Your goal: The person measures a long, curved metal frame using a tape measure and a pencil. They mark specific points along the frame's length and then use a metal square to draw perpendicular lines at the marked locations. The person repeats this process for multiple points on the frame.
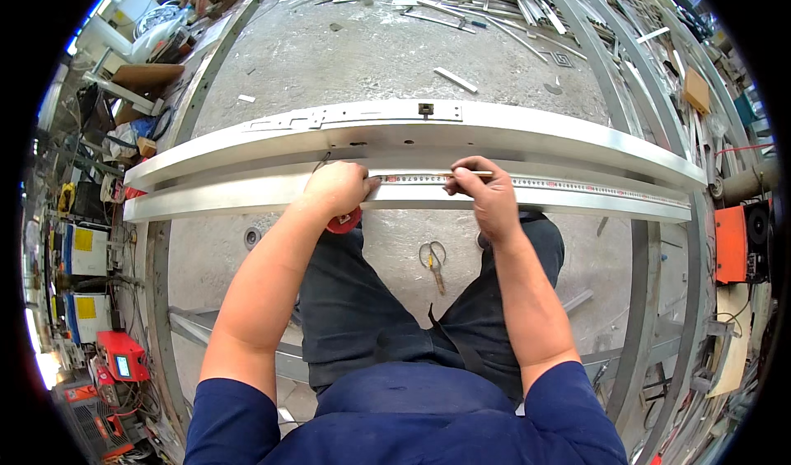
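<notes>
A long silvery metal profile [247, 195] lies crosswise in front of me, with a tape measure's blade [577, 186] stretched along it to the right. My left hand [338, 186] is closed at the blade's left part, and the red tape measure case [344, 221] shows beneath it. Pinched in my right hand [488, 197] is a thin pencil [474, 173], its end pointing left over the blade. Just beyond lies a second metal profile [544, 134], with holes in its near side and a flat slotted metal strip [354, 116] on top.
Steel frame rails [647, 300] support both profiles. Scissors [433, 266] lie on the floor between my legs. Offcuts and long metal strips [503, 4] are heaped at the far side. A red machine with a screen [122, 356] stands at left, an orange box [732, 244] at right.
</notes>
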The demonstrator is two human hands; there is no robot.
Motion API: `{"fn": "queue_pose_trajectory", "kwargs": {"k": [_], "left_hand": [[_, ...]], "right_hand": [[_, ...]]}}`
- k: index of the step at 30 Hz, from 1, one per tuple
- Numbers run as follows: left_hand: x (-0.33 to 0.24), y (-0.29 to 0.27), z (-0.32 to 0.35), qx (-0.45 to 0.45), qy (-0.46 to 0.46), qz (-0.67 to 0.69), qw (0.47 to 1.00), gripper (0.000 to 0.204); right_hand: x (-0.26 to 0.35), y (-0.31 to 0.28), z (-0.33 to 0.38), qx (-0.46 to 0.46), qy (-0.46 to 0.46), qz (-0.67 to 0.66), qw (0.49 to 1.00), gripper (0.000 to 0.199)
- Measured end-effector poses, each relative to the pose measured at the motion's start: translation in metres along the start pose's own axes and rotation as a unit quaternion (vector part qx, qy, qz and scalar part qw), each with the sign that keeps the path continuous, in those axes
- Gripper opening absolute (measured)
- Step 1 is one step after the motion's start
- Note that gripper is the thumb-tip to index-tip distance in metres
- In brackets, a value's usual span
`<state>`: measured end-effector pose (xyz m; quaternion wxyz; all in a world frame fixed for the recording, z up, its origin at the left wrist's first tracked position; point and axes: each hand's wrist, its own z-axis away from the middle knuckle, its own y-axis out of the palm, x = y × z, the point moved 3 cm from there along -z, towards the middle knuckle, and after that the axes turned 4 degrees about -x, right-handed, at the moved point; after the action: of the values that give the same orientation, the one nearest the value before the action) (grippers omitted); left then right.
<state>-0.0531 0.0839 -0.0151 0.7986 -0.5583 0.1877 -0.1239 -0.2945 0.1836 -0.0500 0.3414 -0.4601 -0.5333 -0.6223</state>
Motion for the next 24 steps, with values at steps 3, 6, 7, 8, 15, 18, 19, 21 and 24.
{"fn": "queue_pose_trajectory", "kwargs": {"k": [3, 6, 7, 8, 15, 18, 19, 21, 24], "left_hand": [[0.001, -0.005, 0.005, 0.024, 0.008, 0.001, 1.0, 0.042], [-0.012, -0.008, 0.02, 0.046, 0.098, 0.011, 0.994, 0.036], [-0.019, -0.007, 0.028, 0.071, 0.117, 0.031, 0.99, 0.033], [-0.023, 0.001, 0.036, 0.076, 0.173, 0.119, 0.975, 0.033], [-0.038, 0.052, 0.088, 0.306, 0.126, 0.475, 0.815, 0.024], [-0.023, 0.074, 0.111, 0.273, 0.126, 0.423, 0.855, 0.027], [-0.022, 0.07, 0.12, 0.258, 0.135, 0.35, 0.89, 0.028], [-0.012, 0.077, 0.136, 0.235, 0.131, 0.286, 0.92, 0.031], [-0.002, 0.075, 0.161, 0.261, 0.109, 0.321, 0.904, 0.03]], "right_hand": [[0.03, -0.003, 0.028, 0.069, 0.072, 0.047, 0.994, 0.017], [0.025, -0.012, 0.067, 0.127, 0.128, 0.104, 0.978, 0.02], [0.017, -0.014, 0.079, 0.139, 0.164, 0.116, 0.97, 0.021], [0.01, -0.016, 0.091, 0.14, 0.196, 0.119, 0.963, 0.023], [-0.041, -0.034, 0.106, 0.091, 0.231, 0.306, 0.919, 0.024], [-0.046, -0.037, 0.101, 0.102, 0.177, 0.308, 0.929, 0.026], [-0.049, -0.039, 0.101, 0.093, 0.193, 0.281, 0.935, 0.025], [-0.056, -0.043, 0.102, 0.069, 0.222, 0.237, 0.943, 0.024], [-0.055, -0.042, 0.1, 0.055, 0.202, 0.272, 0.939, 0.025]]}}
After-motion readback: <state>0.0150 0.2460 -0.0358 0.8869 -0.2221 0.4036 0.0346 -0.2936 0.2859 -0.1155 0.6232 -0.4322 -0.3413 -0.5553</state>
